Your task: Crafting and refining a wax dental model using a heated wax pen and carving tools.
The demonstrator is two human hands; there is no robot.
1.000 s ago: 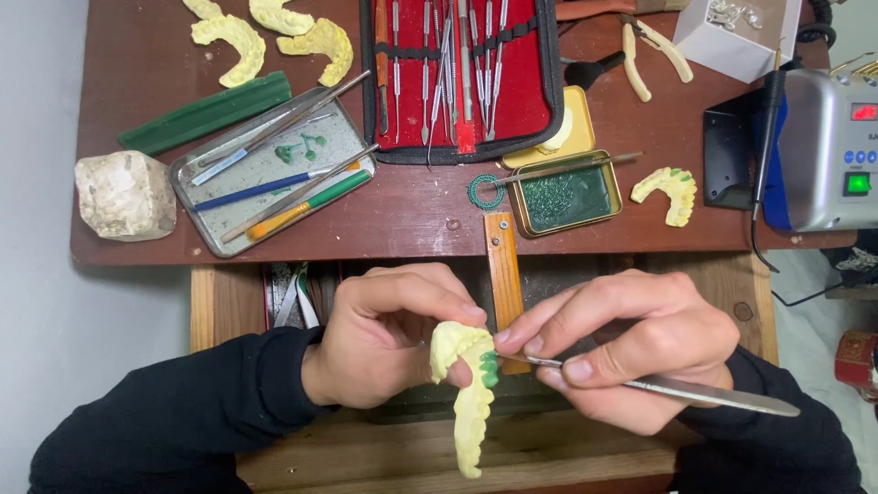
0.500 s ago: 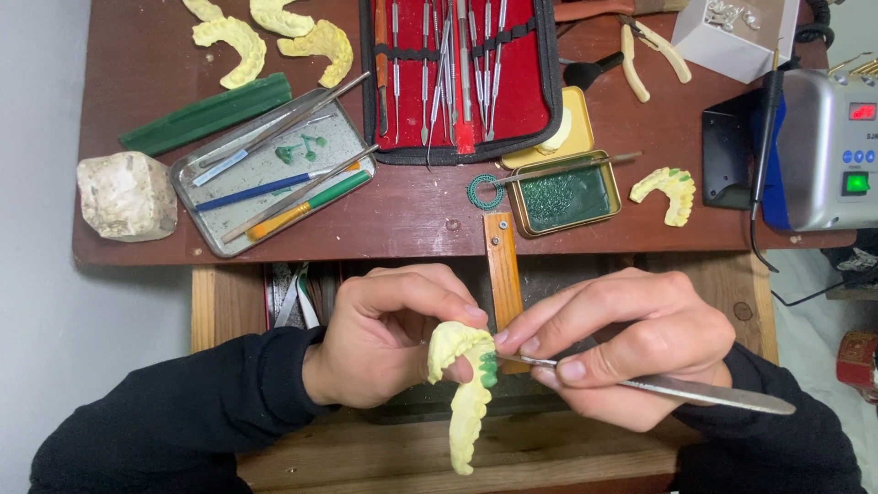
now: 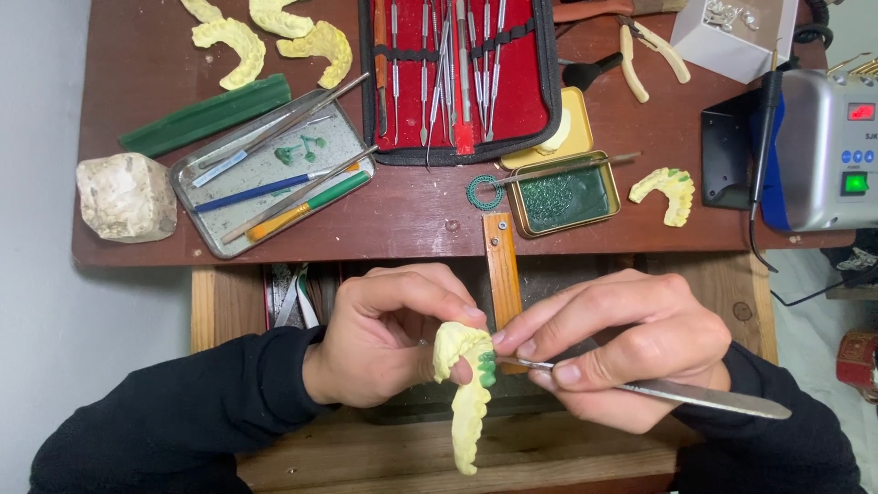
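1. Yellow dental cast (image 3: 465,393): held in mid-air in front of the counter (image 3: 412,220), below its near edge, between both hands. It hangs roughly upright, its long arch pointing down. Green wax (image 3: 487,368) sits on its upper right side.
2. Left hand (image 3: 389,338): fingers curled and pinching the upper end of the cast, thumb against its inner face.
3. Right hand (image 3: 622,348): fingers pressed together around a slim metal instrument (image 3: 658,391); its tip touches the green wax, its handle runs out to the right.
4. Wooden bench pin (image 3: 502,270): juts from the counter edge just behind the hands.
5. Counter, beyond: open tin of green wax (image 3: 562,197), red instrument case (image 3: 457,78), metal tray (image 3: 274,174) with tools, another cast (image 3: 668,192), a grey powered unit (image 3: 823,151).
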